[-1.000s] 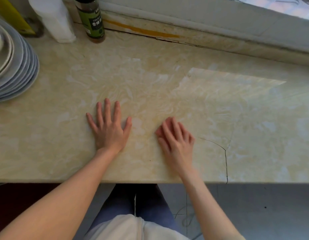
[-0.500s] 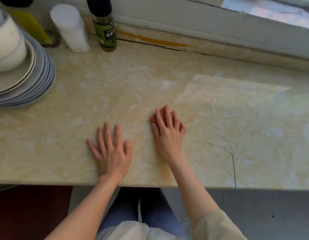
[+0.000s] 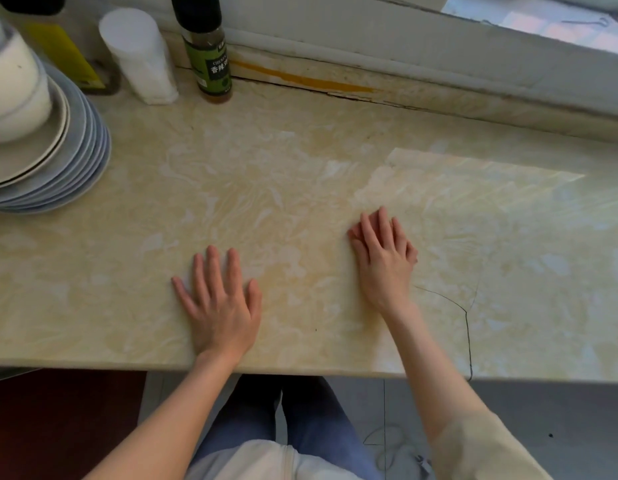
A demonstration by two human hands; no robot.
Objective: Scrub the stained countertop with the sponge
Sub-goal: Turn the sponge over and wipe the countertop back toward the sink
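Note:
The beige marbled countertop point(image 3: 300, 161) fills the view, with yellowish blotches between and ahead of my hands. My left hand point(image 3: 220, 306) lies flat on it near the front edge, fingers spread, nothing in it. My right hand point(image 3: 383, 258) lies palm down farther from the edge, fingers close together, touching the surface. No sponge shows anywhere in view, and I see none under either palm.
A stack of plates point(image 3: 78, 161) with white bowls point(image 3: 13, 88) stands at the left. A white container point(image 3: 141, 60) and a green-labelled spice bottle point(image 3: 207, 53) stand at the back. A thin crack point(image 3: 467, 327) runs to the front edge. An orange-yellow streak point(image 3: 300, 77) marks the back ledge.
My left hand has drawn back toward the front edge. My right hand went forward, then slid right toward the crack. The view has tilted up and shows more of the back wall.

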